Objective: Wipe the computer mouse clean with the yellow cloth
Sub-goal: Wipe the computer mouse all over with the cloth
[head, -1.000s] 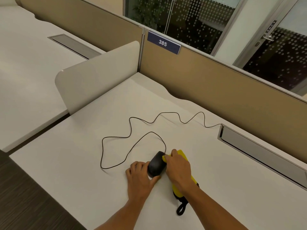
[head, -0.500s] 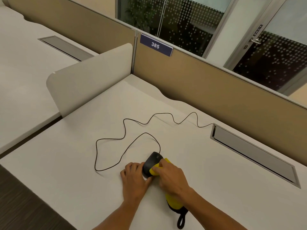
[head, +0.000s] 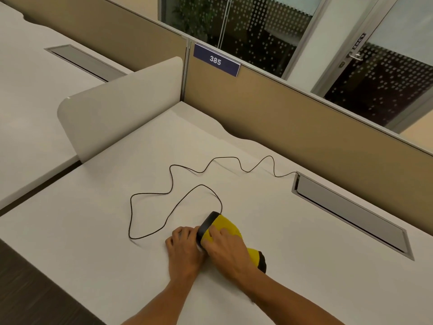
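Both hands at near centre of the white desk (head: 98, 231). My left hand (head: 185, 248) lies on the desk with fingers curled against the left side of the black computer mouse (head: 206, 226), bracing it. My right hand (head: 226, 246) presses the yellow cloth (head: 226, 225) flat over the mouse top, fingers spread; the cloth hides most of it and trails out to the right under my wrist. Mouse cable (head: 150, 195) loops far-left, then runs right to the cable tray (head: 351, 212).
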`<state>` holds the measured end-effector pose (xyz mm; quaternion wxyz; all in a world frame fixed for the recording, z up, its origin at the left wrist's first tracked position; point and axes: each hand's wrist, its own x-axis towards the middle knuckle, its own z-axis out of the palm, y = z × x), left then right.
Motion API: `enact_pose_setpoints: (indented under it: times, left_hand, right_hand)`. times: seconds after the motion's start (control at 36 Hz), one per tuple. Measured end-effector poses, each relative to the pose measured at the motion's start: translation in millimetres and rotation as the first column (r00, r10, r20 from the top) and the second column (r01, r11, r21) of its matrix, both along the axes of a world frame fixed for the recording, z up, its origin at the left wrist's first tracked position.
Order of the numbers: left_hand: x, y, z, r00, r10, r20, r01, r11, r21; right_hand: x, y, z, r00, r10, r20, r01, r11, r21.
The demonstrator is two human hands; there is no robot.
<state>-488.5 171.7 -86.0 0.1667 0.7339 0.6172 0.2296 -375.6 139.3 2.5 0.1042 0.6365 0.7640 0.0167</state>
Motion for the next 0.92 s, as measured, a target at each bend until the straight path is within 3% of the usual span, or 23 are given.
enact_pose_setpoints:
  times: [0.17,0.28,0.39,0.78,0.92]
  left_hand:
    - [-2.5,1.2,-6.0,0.999,-0.046,0.011,0.046,0.999,-0.020]
    - [-3.1,1.4,-0.3,0.998,-0.055,0.005,0.055,0.998,-0.005]
    - [-4.2,0.3,0.5,0.998,-0.061,0.007,0.061,0.998,-0.013]
    - [-3.4,1.8,-0.5,0.998,-0.057,-0.004,0.057,0.998,-0.005]
    - [-3.8,0.7,1.6,0.998,-0.055,0.025,0.055,0.998,0.009]
  right_hand:
    - [14.2,0.8,10.2,0.983,-0.153,-0.100,0.143,0.984,-0.104]
    - [33.1,22.5,41.8,0.880,-0.402,-0.251,0.404,0.914,-0.048]
    - [41.5,49.8,53.3,0.848,-0.457,-0.267,0.473,0.881,-0.005]
    - [38.1,86.9,24.9,0.947,-0.295,-0.125,0.283,0.953,-0.108]
    - [26.6,86.9,22.2,0.959,-0.240,-0.153,0.212,0.960,-0.181]
